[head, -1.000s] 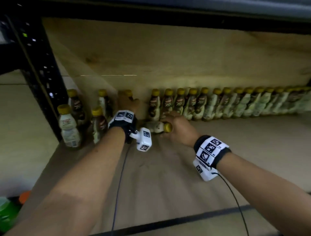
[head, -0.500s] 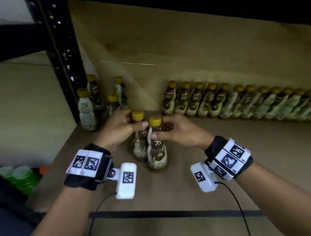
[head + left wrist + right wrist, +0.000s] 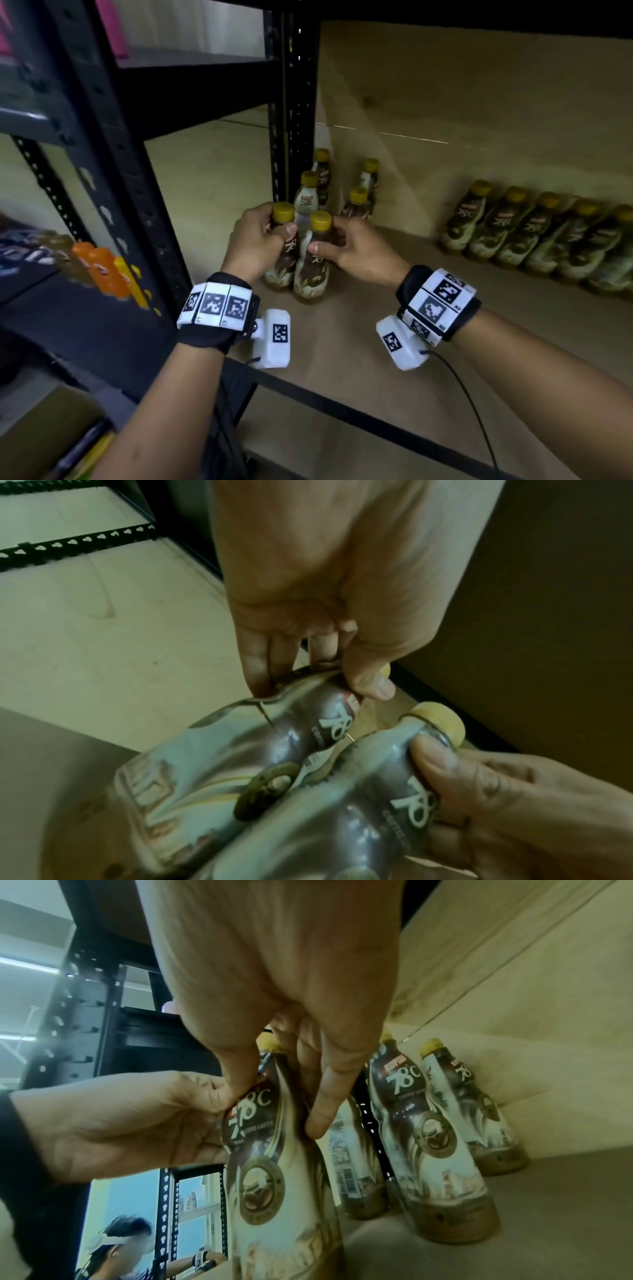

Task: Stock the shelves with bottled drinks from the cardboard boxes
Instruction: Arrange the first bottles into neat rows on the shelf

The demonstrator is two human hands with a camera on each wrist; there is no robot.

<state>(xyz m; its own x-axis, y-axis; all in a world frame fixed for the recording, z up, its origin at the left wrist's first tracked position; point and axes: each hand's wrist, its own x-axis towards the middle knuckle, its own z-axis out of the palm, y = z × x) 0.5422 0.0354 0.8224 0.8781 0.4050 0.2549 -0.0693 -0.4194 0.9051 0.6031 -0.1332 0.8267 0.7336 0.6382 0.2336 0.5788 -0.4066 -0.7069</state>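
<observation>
My left hand (image 3: 255, 245) pinches the neck of one coffee bottle (image 3: 282, 253) just under its yellow cap, and my right hand (image 3: 356, 251) does the same on a second bottle (image 3: 313, 265), each grip curled round its own bottle. Both stand upright, touching side by side, on the wooden shelf (image 3: 359, 342) near its front left corner by the black upright post (image 3: 294, 102). Four more bottles (image 3: 358, 202) stand behind them, and a row of bottles (image 3: 541, 236) lines the back wall to the right.

Both hands' fingers (image 3: 291, 229) curled, gripping
</observation>
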